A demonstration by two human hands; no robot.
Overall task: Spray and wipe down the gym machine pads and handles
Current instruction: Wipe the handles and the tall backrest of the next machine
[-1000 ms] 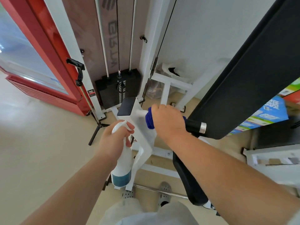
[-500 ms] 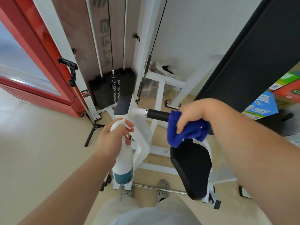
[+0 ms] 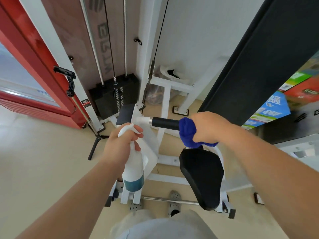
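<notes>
My right hand (image 3: 208, 128) grips a bunched blue cloth (image 3: 188, 132) wrapped around the outer end of the machine's black handle (image 3: 164, 123), which sticks out horizontally from a white arm. The inner part of the handle is bare. My left hand (image 3: 120, 144) holds a white spray bottle (image 3: 133, 169) with a teal band near its base, upright, nozzle end under my fingers, just left of the handle. A black seat pad (image 3: 202, 178) sits below my right hand. A long black back pad (image 3: 269, 54) slants up at the right.
The white machine frame (image 3: 165, 100) and black weight stack (image 3: 110, 97) stand ahead, with cables and guide rods above. A red-framed door (image 3: 34, 66) is at the left. Colourful boxes (image 3: 276, 107) lie at the right. My feet (image 3: 174, 202) rest near a metal bar on the beige floor.
My right hand slid the blue cloth outward along the black handle, from its inner end to its outer end, baring the grip. The left hand and bottle stayed almost still.
</notes>
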